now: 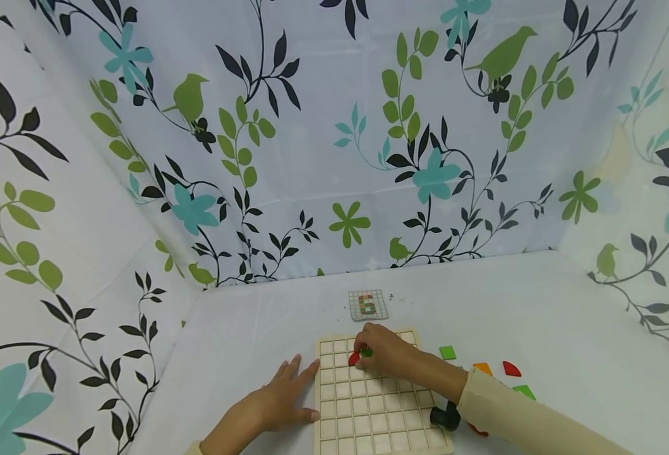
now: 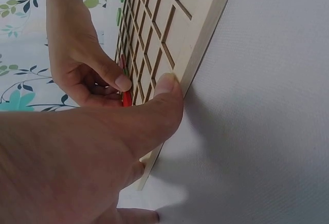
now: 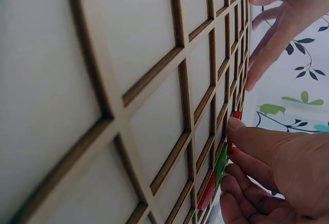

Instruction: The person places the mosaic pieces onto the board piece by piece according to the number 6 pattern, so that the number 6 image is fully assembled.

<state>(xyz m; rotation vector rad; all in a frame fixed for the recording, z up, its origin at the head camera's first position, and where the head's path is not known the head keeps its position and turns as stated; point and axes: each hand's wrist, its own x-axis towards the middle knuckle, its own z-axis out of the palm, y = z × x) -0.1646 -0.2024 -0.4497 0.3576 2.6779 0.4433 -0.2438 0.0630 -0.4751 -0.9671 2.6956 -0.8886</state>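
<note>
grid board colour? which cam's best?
The grid board is pale beige, like light wood; the head view shows it best.

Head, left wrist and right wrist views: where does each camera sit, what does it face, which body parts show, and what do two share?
Head: on the head, facing forward and down at the gridded board; left hand, right hand and sleeves show.
Left wrist: on that wrist, looking along the left hand to the gridded board's edge; right hand beyond.
Right wrist: on that wrist, looking low across the gridded board; right hand near, left hand beyond.
Shared by both wrist views: gridded board, both hands.
</note>
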